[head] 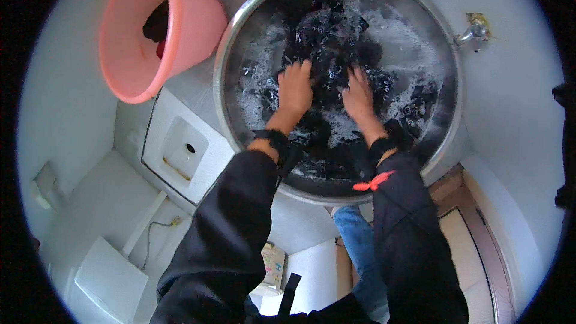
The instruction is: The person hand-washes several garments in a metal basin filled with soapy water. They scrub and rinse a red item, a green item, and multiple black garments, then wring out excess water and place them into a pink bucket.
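A large round metal tub (pixel 219 67) holds soapy water and soaked dark cloth (pixel 324 31). My left hand (pixel 294 90) rests at the left of the cloth, palm down, its fingertips meeting the wet folds. To its right, my right hand (pixel 359 92) reaches into the same dark mass, slightly blurred, with its fingertips partly hidden. Whether either hand grips the fabric cannot be made out. White suds (pixel 258 103) float around the cloth, thickest along the left and right sides. Dark bands circle both wrists, and a red tie hangs on the right sleeve.
A pink plastic bucket (pixel 198 27) with dark and red cloth inside stands left of the tub. Below it a white squat toilet (pixel 184 144) is set in the floor. A metal tap (pixel 472 35) juts from the right wall near the rim. A doorway (pixel 472 243) lies at lower right.
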Action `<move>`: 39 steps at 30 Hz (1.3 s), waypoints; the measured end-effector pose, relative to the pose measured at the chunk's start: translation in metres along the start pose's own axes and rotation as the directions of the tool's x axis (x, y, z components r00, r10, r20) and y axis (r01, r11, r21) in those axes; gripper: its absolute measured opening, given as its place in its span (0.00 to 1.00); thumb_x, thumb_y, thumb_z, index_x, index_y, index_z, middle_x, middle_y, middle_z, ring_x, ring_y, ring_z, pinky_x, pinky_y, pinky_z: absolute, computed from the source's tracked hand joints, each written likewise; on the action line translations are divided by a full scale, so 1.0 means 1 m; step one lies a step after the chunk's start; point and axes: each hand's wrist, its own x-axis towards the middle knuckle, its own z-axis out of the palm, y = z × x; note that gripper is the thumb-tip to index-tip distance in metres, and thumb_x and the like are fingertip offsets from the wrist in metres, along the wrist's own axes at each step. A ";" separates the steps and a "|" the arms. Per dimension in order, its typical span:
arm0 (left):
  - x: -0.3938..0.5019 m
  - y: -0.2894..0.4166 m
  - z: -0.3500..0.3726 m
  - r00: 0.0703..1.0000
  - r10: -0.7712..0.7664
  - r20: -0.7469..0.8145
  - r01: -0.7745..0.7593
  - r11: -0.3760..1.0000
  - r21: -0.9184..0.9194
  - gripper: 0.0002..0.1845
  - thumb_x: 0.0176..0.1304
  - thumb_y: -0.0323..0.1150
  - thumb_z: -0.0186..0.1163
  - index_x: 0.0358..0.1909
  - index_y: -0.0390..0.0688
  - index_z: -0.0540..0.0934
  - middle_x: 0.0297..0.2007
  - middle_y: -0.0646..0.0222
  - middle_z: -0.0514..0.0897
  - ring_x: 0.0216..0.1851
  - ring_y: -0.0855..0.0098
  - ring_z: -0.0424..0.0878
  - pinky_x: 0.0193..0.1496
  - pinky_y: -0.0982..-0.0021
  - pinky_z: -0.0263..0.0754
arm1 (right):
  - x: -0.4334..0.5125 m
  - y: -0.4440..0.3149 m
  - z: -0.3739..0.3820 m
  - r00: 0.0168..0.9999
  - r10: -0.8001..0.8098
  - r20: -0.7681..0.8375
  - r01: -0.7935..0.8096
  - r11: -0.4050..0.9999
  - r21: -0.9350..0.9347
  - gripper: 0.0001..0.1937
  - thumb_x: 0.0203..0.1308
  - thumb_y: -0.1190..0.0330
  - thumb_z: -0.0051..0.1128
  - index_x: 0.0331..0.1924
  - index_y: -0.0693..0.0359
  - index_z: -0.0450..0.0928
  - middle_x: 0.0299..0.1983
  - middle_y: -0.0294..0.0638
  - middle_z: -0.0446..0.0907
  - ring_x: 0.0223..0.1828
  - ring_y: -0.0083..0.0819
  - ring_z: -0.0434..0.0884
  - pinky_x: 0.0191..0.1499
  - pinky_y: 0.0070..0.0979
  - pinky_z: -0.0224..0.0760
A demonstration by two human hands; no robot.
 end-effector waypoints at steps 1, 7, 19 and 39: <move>-0.023 0.004 -0.005 0.999 0.003 -0.036 -0.007 0.995 -0.103 0.22 0.59 0.27 0.60 0.56 0.43 0.71 0.46 0.55 0.79 0.53 0.53 0.73 0.54 0.51 0.66 | -0.026 -0.001 0.005 0.996 0.062 -0.063 -0.051 0.986 0.161 0.29 0.63 0.64 0.58 0.68 0.56 0.67 0.72 0.51 0.60 0.73 0.51 0.58 0.69 0.43 0.59; -0.065 0.069 -0.099 0.924 -0.349 0.158 0.382 0.811 -0.444 0.26 0.58 0.31 0.66 0.58 0.36 0.73 0.44 0.45 0.81 0.49 0.44 0.79 0.52 0.55 0.72 | -0.099 -0.075 -0.079 0.871 0.491 0.013 -0.416 0.723 0.552 0.22 0.67 0.59 0.53 0.56 0.69 0.75 0.51 0.61 0.79 0.54 0.58 0.77 0.58 0.44 0.66; -0.116 0.152 -0.201 0.951 -0.239 -0.196 0.078 0.799 -0.596 0.26 0.49 0.26 0.69 0.52 0.34 0.76 0.55 0.50 0.77 0.61 0.51 0.72 0.62 0.57 0.67 | -0.237 -0.117 -0.145 0.911 0.399 -0.101 -0.258 0.744 0.617 0.32 0.65 0.70 0.54 0.72 0.67 0.57 0.69 0.53 0.64 0.70 0.48 0.62 0.72 0.32 0.46; -0.182 0.160 -0.128 0.869 -0.396 0.296 0.438 0.342 -0.831 0.18 0.54 0.27 0.67 0.46 0.34 0.75 0.35 0.53 0.83 0.42 0.66 0.83 0.46 0.65 0.75 | -0.223 -0.059 -0.118 0.934 0.357 0.023 -0.286 0.708 0.645 0.11 0.66 0.63 0.57 0.44 0.63 0.78 0.25 0.33 0.75 0.22 0.20 0.72 0.25 0.22 0.66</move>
